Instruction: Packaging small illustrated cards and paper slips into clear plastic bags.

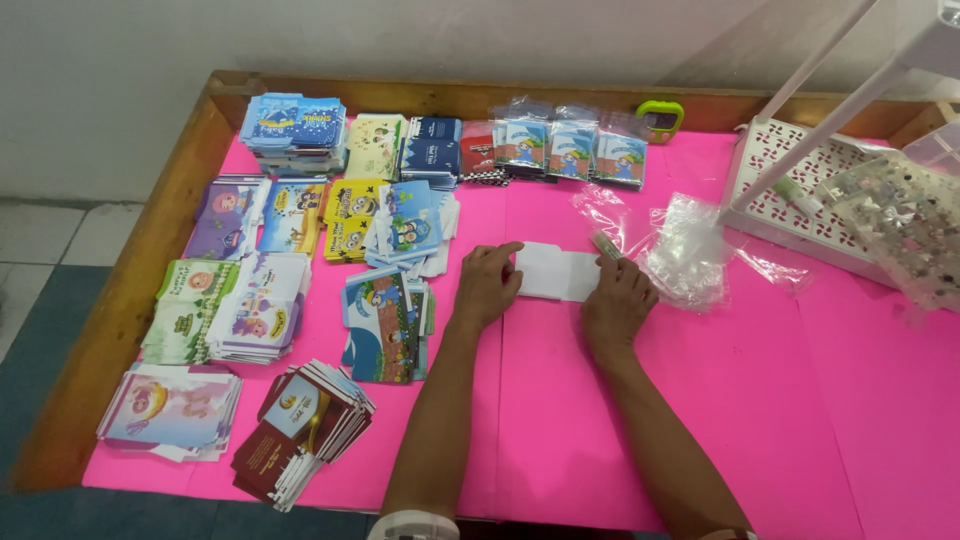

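My left hand (487, 283) and right hand (617, 300) press flat, fingers spread, on either end of a white envelope (556, 272) lying mid-bench (700, 400) (pink surface). Clear plastic bags (688, 255) lie just beside my right hand.

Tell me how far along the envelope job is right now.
Done, it seems: sealed clear packs lined up at the table's far edge. In hand: left hand and right hand press a white envelope flat on the pink table. Left: many printed envelope stacks and loose clear bags.
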